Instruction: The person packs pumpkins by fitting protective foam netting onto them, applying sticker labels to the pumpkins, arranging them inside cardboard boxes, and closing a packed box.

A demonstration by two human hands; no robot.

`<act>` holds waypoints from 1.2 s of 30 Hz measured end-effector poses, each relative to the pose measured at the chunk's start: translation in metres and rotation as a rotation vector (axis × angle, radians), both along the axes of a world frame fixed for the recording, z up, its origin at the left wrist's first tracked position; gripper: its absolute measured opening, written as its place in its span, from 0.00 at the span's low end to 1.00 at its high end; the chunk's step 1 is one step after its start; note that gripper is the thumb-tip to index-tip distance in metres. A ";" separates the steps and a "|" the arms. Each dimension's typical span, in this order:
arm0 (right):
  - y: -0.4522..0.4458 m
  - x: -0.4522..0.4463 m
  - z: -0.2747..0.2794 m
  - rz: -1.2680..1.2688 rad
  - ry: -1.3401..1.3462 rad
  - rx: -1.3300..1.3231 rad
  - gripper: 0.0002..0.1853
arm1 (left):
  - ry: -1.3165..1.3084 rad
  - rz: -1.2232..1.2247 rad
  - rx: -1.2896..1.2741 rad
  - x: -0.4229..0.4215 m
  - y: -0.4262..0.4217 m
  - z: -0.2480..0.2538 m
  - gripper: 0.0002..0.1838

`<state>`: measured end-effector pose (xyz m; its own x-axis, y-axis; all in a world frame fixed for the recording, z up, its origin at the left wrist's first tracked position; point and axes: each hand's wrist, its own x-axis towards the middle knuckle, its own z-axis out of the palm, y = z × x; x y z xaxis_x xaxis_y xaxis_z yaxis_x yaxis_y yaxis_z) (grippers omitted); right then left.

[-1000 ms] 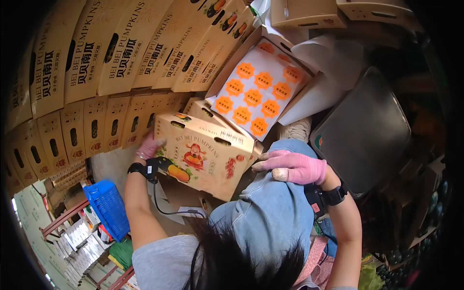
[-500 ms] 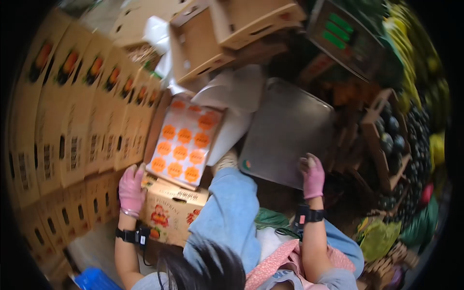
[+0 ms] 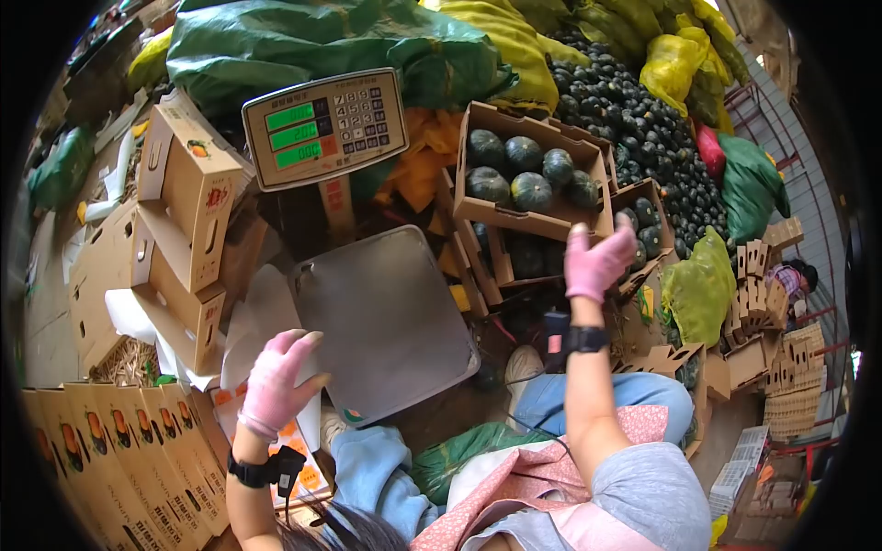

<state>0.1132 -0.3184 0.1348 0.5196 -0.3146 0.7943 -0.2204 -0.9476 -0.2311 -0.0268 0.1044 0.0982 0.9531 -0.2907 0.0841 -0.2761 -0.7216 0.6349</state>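
My left hand (image 3: 278, 381), in a pink glove with bare-looking fingertips, is held with thumb and fingers apart beside the near left edge of the scale's grey metal platform (image 3: 386, 321). It holds nothing. My right hand (image 3: 597, 264), gloved the same way, reaches forward with fingers spread at the near right corner of a cardboard box (image 3: 542, 223). Whether it touches the box I cannot tell. Inside that box lie several dark green pumpkins (image 3: 531, 193). The scale's display (image 3: 323, 129) stands behind the platform, its green digits lit.
Under and beside the box are more cartons of pumpkins (image 3: 526, 260). A big heap of pumpkins (image 3: 634, 129) lies behind. Open cartons (image 3: 188, 202) stand at the left, above printed flat boxes (image 3: 129, 441). Orange stickers (image 3: 308, 473) lie by my left wrist. Another person (image 3: 795, 275) is far right.
The view has swung to the right. My right hand has moved from the platform's edge out to the pumpkin box. My left hand has left the printed carton and come to the platform's side.
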 end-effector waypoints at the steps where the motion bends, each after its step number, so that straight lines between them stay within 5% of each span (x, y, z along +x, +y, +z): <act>1: -0.024 0.011 0.004 -0.090 -0.008 0.192 0.30 | 0.060 -0.036 -0.085 0.010 -0.006 -0.002 0.31; 3: -0.098 0.030 -0.002 -0.023 0.246 0.504 0.28 | 0.193 -0.106 -0.253 0.028 -0.022 -0.006 0.31; 5: -0.115 0.039 0.012 0.056 0.711 1.227 0.26 | 0.401 -0.227 -0.447 0.051 -0.042 -0.014 0.33; 6: -0.126 0.043 -0.004 0.111 0.671 1.395 0.23 | 0.499 -0.290 -0.548 0.062 -0.053 -0.020 0.34; 9: -0.148 0.062 -0.009 0.217 0.783 1.409 0.20 | 0.621 -0.378 -0.693 0.100 -0.090 -0.049 0.37; 12: -0.136 0.057 -0.010 0.315 0.687 1.397 0.21 | 0.862 -0.092 -1.217 0.146 -0.137 -0.066 0.43; 16: -0.122 0.031 -0.022 0.457 0.359 1.521 0.24 | 0.588 0.072 -1.506 0.181 -0.188 -0.053 0.38; 19: -0.102 0.011 -0.012 0.549 0.289 1.301 0.23 | 0.684 0.083 -1.817 0.190 -0.201 -0.074 0.23; 23: -0.063 -0.023 -0.004 0.630 0.303 1.142 0.21 | 0.638 0.210 -1.814 0.163 -0.169 -0.092 0.14; 25: -0.043 -0.050 -0.008 0.649 0.334 1.183 0.21 | 0.622 0.205 -1.403 0.131 -0.129 -0.082 0.18; 27: -0.038 -0.081 -0.021 0.680 0.459 1.198 0.23 | 0.670 0.167 -1.144 0.088 -0.086 -0.073 0.33; 29: -0.023 -0.105 -0.023 0.727 0.587 1.208 0.25 | 0.629 0.001 -1.207 0.039 -0.069 -0.027 0.45; 31: -0.012 -0.117 -0.033 0.819 0.693 1.262 0.27 | 0.783 0.096 -0.959 -0.002 -0.051 -0.023 0.49; 36: 0.016 -0.133 -0.077 0.961 0.958 1.330 0.28 | 0.884 0.341 -0.822 -0.076 -0.018 -0.037 0.32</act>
<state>-0.0201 -0.3029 0.0579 0.9236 0.2292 -0.3073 -0.2796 -0.1455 -0.9490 -0.1024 0.0865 0.0610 0.7922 -0.1831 -0.5821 0.5956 0.0241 0.8029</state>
